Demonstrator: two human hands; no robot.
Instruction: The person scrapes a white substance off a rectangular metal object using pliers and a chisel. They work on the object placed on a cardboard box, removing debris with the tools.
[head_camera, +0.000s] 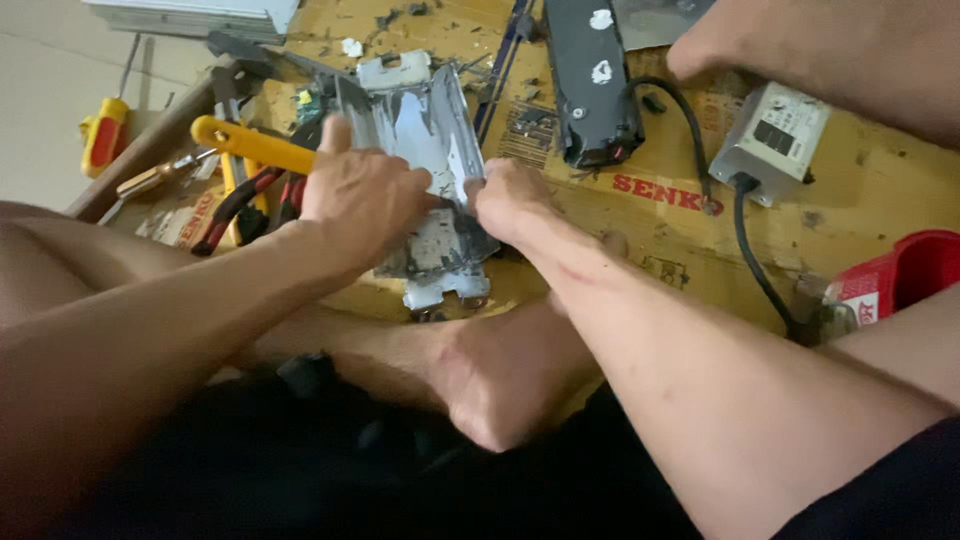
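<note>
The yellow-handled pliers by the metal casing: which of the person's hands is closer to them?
Left. The left hand grips the metal casing right beside the yellow-handled pliers. The right hand holds the casing's other edge, farther from them.

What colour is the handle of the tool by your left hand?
Yellow handle, seen best in the head view.

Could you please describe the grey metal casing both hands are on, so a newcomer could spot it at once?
On the brown cardboard sheet, look between the left hand and right hand. The metal casing is a dented, silvery open tray with mounting tabs, unlike the black power strip beside it.
</note>
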